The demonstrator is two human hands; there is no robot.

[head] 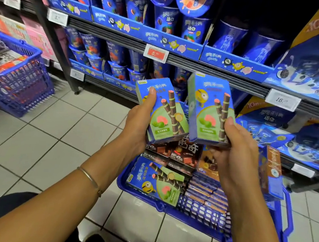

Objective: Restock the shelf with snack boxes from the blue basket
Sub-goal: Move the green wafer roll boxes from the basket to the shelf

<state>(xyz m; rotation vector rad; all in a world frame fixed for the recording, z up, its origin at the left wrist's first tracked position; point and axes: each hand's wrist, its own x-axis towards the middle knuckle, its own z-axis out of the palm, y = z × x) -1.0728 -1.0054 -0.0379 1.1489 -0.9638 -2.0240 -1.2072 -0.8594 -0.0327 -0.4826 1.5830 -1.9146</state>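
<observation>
Supermarket shelves [179, 59] fill the background, loaded with rows of blue snack cups [163, 19] behind blue cardboard fronts, and a white price tag [156, 53] hangs on the rail. Below is a floor of pale tiles [47, 140]. The blue basket [158, 207] stands on this floor close to the lowest shelf, directly under both hands. The left hand [139, 123] grips one blue and green snack box [163, 109] from its left side, with the thumb pressed on the printed front and the other fingers curled behind it. The right hand [237, 147] grips a second box of the same kind [208, 109] at its lower right corner, thumb on the front, fingers under and behind. Both boxes are upright, side by side above the basket and in front of the shelves. One more such box [157, 180] lies flat in the basket, beside dark brown boxes [173, 155]. A thin bracelet [92, 178] is on the left wrist. Another blue basket [18, 89] stands far left.
</observation>
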